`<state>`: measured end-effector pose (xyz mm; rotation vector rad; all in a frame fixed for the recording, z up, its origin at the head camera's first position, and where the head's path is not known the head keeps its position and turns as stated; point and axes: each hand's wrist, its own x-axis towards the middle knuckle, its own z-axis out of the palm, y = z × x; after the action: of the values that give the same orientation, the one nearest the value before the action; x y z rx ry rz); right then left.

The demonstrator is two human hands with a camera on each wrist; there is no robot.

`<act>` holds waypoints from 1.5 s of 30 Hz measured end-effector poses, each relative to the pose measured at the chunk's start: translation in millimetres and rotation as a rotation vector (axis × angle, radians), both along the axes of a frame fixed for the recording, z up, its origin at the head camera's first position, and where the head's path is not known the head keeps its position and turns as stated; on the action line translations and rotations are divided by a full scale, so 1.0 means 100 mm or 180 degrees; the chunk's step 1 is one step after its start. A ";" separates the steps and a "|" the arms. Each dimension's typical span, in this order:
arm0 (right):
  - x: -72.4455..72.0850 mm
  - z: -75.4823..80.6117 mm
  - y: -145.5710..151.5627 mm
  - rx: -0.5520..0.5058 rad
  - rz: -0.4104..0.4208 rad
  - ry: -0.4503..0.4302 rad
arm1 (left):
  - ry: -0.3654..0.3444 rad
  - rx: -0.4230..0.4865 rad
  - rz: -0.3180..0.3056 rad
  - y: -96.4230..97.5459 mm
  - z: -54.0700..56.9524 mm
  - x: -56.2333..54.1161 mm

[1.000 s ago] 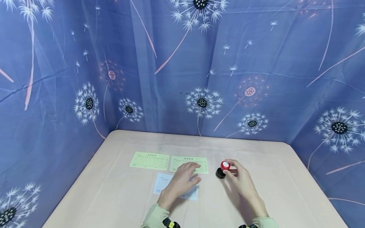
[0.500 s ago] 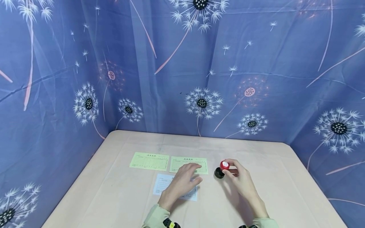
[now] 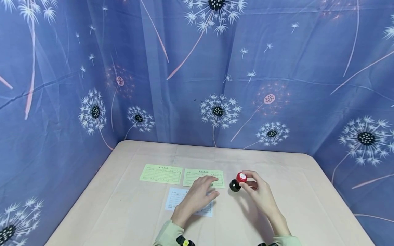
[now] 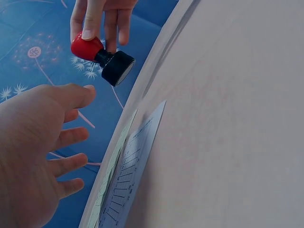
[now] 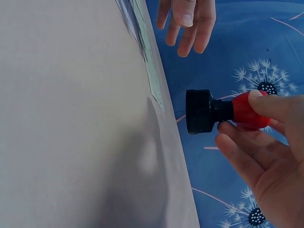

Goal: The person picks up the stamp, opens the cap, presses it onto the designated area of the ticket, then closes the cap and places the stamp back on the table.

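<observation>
A hand stamp with a red knob and a black round base is pinched by its knob between the thumb and fingers of my right hand. It is held above the table, its base tilted toward the left, as the right wrist view also shows. My left hand hovers over a blue printed slip and the lower edge of a green printed slip, fingers loosely extended and holding nothing. The left hand hides part of both slips. In the left wrist view the stamp's pale underside shows in part.
Another green printed slip lies left of the first one on the pale table cover. A blue curtain with dandelion prints stands behind the table and on both sides.
The stamp's black base has swung a little to the left as my right hand tilts it. My left hand has barely moved.
</observation>
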<state>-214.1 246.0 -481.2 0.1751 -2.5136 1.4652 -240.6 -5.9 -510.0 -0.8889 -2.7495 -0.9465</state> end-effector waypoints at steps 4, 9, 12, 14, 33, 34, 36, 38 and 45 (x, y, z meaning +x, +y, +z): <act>0.00 0.01 -0.01 -0.0057 0.0028 -0.0001 | -0.0024 -0.0003 0.0006 0.00 0.00 0.00; 0.01 0.03 -0.03 -0.0120 0.0052 0.0011 | -0.0050 0.0005 0.0007 -0.01 0.00 0.00; 0.01 0.04 -0.04 -0.0155 0.0079 0.0000 | -0.0104 0.0043 -0.0003 -0.01 0.01 -0.01; 0.01 0.05 -0.05 -0.0182 0.0079 -0.0005 | -0.0144 0.0067 -0.0008 0.00 0.02 -0.01; 0.02 0.09 -0.08 -0.0314 0.0173 0.0028 | -0.0236 0.0175 -0.0027 0.02 0.02 -0.01; 0.02 0.09 -0.08 -0.0317 0.0181 0.0034 | -0.0239 0.0176 -0.0028 0.02 0.02 -0.01; 0.02 0.09 -0.08 -0.0345 0.0184 0.0044 | -0.0254 0.0175 -0.0029 0.02 0.02 0.00; 0.02 0.09 -0.09 -0.0363 0.0201 0.0059 | -0.0272 0.0171 -0.0031 0.02 0.03 0.00; 0.04 0.09 -0.09 -0.0475 0.0286 0.0085 | -0.0349 0.0178 -0.0028 0.05 0.02 0.00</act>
<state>-209.8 237.2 -472.3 0.2830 -2.3919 1.6661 -240.2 -1.1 -507.6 -0.8660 -2.7954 -1.0997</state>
